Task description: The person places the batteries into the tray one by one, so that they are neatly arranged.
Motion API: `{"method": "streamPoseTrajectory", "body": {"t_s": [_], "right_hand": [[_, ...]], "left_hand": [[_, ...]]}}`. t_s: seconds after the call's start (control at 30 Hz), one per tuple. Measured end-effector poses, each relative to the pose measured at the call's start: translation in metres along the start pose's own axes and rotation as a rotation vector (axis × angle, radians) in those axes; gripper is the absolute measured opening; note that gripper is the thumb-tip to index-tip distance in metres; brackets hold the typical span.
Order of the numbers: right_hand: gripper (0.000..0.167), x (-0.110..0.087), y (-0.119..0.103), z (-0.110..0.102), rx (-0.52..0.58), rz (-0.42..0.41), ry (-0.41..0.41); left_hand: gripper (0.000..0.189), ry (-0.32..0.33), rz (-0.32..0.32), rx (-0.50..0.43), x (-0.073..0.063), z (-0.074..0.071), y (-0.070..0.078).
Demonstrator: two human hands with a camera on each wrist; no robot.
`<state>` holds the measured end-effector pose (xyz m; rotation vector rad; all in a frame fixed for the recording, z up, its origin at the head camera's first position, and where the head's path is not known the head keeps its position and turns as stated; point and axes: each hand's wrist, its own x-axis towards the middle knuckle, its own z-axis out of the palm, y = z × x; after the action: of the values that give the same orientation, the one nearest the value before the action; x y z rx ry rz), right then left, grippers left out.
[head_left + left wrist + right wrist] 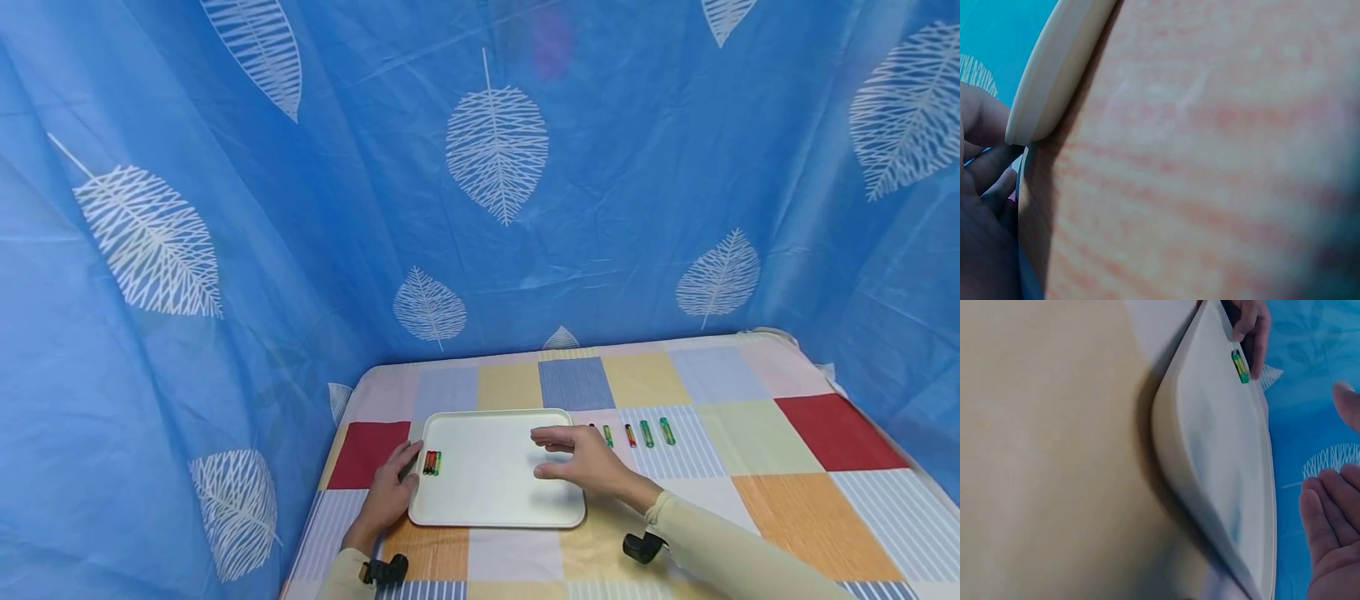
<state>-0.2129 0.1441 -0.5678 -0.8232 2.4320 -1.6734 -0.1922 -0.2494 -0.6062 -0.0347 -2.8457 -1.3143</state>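
"Lying where, those loose batteries [630,435]?"

"They are lying on the cloth-covered bench [795,500], off the right side of the tray [495,475], and forming a row just past the back of your right grip [588,458]. Your hand is partly hiding the leftmost one."

"Which way are their long axes running?"

"Roughly near to far, with the far ends leaning slightly left. Your right fingers are pointing left over the tray, so they are crossing those axes and facing away from the row."

"And which grip is sitting nearer?"

"Your right one, clearly; from its fingertips the row is lying rightward. Your left grip [386,500] is resting at the tray's opposite rim, near the three tray batteries [432,463], which are lying side by side, their axes also running near to far."

"Is either grip grasping anything?"

"No, as far as the views are showing. Your right is hovering released above the tray, thumb standing apart from the fingers, nothing showing in the palm. Your left is touching the rim with relaxed fingers. Behind it all, a blue curtain [615,167] is hanging."
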Motion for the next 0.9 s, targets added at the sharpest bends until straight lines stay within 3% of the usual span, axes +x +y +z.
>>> {"method": "streamPoseTrajectory", "body": {"t_s": [0.4, 0.9], "right_hand": [[0.059, -0.029, 0.002, -0.033, 0.066, 0.025, 0.031], [0.056, -0.057, 0.016, -0.065, -0.012, 0.015, 0.08]], "left_hand": [[0.063, 0.002, -0.016, -0.008, -0.001, 0.001, 0.0], [0.062, -0.002, 0.001, -0.014, 0.0, 0.0, -0.001]]}}
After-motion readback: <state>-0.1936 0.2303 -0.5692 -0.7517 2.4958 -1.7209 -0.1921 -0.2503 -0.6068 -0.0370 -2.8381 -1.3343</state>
